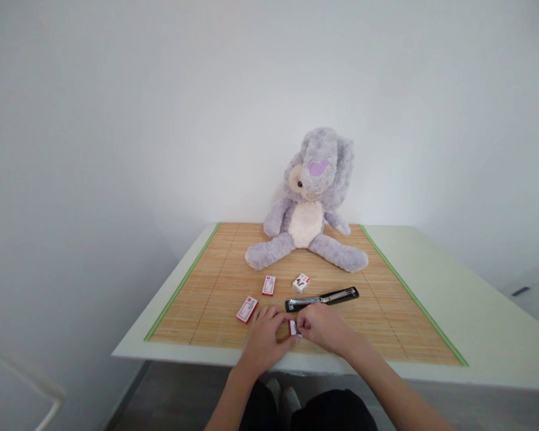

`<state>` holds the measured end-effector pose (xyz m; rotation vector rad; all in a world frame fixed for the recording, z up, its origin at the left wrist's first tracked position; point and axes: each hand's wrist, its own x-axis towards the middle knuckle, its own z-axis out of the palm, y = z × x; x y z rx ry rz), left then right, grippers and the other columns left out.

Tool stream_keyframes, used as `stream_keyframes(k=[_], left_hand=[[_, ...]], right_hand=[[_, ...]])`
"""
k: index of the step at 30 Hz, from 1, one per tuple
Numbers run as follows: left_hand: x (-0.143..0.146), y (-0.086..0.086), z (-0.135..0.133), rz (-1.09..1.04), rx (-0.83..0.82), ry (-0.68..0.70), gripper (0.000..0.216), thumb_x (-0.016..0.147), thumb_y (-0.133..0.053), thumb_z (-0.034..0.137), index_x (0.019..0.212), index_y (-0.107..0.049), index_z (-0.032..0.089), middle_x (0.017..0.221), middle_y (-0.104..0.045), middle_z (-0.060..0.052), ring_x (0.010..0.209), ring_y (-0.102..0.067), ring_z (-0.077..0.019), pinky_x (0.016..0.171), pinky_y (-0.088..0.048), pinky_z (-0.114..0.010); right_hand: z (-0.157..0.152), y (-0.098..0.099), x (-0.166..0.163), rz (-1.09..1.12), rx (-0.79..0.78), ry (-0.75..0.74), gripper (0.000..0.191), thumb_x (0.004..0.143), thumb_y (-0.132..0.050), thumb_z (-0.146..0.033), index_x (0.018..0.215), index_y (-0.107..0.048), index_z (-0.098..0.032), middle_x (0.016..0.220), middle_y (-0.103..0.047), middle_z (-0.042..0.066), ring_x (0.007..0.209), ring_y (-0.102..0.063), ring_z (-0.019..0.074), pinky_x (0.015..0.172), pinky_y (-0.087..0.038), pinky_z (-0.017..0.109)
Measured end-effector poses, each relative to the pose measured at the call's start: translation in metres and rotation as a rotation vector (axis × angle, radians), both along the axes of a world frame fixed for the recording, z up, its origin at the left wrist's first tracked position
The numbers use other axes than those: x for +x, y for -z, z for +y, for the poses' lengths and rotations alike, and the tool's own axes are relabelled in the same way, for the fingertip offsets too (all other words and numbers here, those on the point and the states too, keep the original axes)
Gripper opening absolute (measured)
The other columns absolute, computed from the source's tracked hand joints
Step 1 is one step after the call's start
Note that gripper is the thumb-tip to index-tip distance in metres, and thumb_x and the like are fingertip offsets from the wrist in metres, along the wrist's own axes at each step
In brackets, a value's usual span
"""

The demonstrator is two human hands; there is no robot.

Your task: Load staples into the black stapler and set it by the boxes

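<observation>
My left hand (268,336) grips a small red-and-white staple box (293,328) between thumb and fingers, low over the front of the bamboo mat (341,332). At the box's right side, my right hand (318,324) is closed in a pinch; what its fingertips hold, if anything, is too small and hidden to tell. Just beyond both hands lies a black stapler (341,295), opened out flat with its metal parts showing. Left of my left hand rests a red-and-white box (247,309). Farther back are a similar box (268,285) and a white box (301,283).
A grey plush rabbit (306,224) sits at the back of the mat, leaning against the white wall (206,120). The mat has green edging and covers much of the white table (431,269). The table's front edge runs close below my hands.
</observation>
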<state>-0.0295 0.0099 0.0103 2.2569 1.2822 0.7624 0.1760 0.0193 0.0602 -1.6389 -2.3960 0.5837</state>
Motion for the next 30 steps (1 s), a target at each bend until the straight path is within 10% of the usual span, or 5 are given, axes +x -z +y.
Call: stream_keyframes(k=[30], left_hand=[[-0.001,0.001,0.005,0.034,-0.044,0.024,0.041,0.081,-0.079,0.046,0.119,-0.068,0.036,0.11,-0.069,0.001,0.109,-0.058,-0.0251,0.099,-0.038,-0.04]], right_hand=[[-0.02,0.013,0.054,0.1,-0.089,0.099,0.019,0.084,-0.069,-0.028,0.102,-0.075,-0.027,0.072,-0.069,-0.002,0.065,-0.059,0.0154,0.06,-0.028,0.026]])
